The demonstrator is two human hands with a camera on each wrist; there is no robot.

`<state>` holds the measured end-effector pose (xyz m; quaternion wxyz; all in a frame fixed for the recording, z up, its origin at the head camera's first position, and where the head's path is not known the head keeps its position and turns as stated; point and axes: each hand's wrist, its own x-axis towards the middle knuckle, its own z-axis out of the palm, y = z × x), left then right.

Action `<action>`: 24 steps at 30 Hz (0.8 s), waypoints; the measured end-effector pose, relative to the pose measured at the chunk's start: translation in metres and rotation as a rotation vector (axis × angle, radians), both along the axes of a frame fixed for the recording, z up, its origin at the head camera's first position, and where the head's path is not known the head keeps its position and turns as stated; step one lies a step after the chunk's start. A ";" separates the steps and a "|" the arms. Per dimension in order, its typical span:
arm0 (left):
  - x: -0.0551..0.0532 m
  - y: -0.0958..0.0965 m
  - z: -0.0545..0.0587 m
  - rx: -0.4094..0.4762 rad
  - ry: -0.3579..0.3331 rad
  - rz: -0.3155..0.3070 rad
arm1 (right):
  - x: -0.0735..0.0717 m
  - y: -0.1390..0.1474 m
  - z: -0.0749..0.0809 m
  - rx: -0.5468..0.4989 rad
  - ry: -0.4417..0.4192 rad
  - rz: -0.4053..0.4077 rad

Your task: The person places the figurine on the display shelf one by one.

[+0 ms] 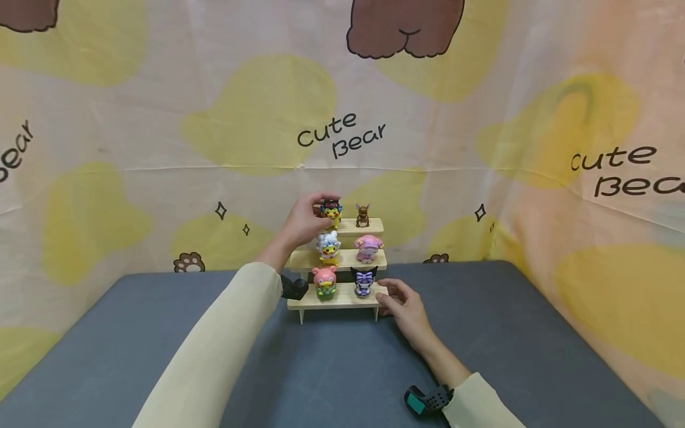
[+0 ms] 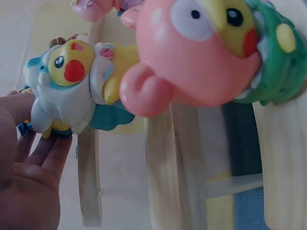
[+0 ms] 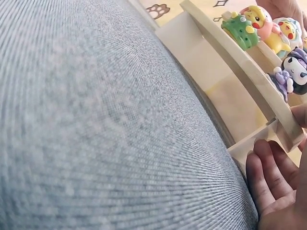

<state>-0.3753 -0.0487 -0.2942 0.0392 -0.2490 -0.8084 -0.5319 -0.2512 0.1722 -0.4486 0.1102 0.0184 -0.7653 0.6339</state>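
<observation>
My left hand (image 1: 304,224) pinches a yellow figurine with a dark cap (image 1: 332,209) at the left of the top shelf (image 1: 350,227). In the left wrist view, a white-hooded yellow figurine (image 2: 67,103) largely hides it. Down at the right end of the bottom wooden shelf (image 1: 342,302), my right hand (image 1: 408,314) grips the edge, thumb above and fingers below, beside the leg. A black-and-purple figurine (image 1: 364,282) stands close to that thumb. Left of it is a pink-hooded figurine in green (image 1: 324,282).
The three-tier wooden stand is on a blue-grey table (image 1: 176,333), near the printed cloth backdrop (image 1: 257,119). A pink figurine (image 1: 367,248) occupies the middle shelf's right side. A small brown figurine (image 1: 363,216) is above it on the top shelf.
</observation>
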 end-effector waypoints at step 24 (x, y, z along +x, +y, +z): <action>0.003 -0.006 -0.008 0.047 0.023 -0.037 | -0.002 -0.001 0.000 -0.006 -0.003 -0.004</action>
